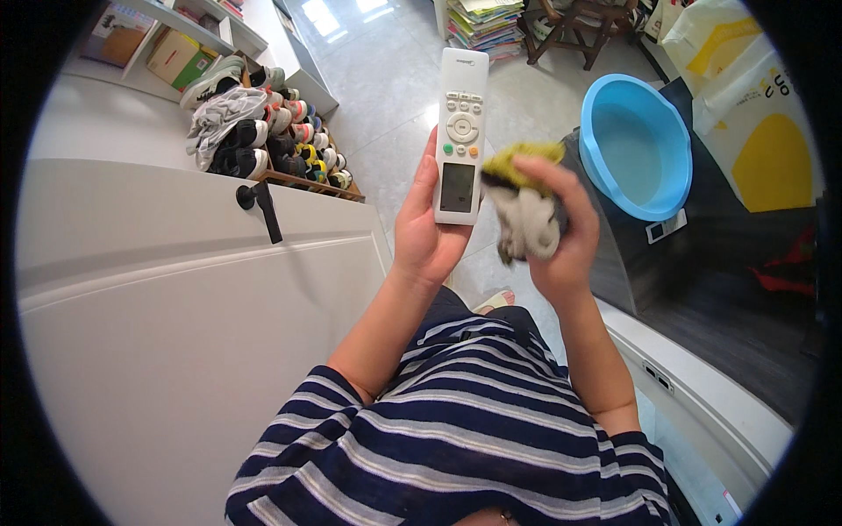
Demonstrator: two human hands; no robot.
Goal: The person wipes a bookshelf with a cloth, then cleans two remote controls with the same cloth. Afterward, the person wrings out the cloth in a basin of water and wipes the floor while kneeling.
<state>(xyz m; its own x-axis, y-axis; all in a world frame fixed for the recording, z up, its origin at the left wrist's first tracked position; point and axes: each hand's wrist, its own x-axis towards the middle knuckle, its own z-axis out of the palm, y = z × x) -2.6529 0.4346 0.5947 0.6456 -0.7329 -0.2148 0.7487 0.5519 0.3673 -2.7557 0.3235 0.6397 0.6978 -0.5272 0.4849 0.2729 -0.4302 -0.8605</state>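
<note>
A white air-conditioner remote control stands lengthwise in view, buttons and dark display facing up. Around its lower end is my left hand, with the thumb along the left edge. Just right of the remote, my right hand grips a crumpled cloth, yellow-green and greyish white, slightly blurred. Whether the cloth touches the remote's side, I cannot tell. At the right, a blue plastic basin holds cloudy water and rests on a dark surface.
A white door with a black handle fills the left. Behind it stands a rack of shoes. Stacked papers and a wooden chair are at the top. A white-and-yellow bag lies beside the basin.
</note>
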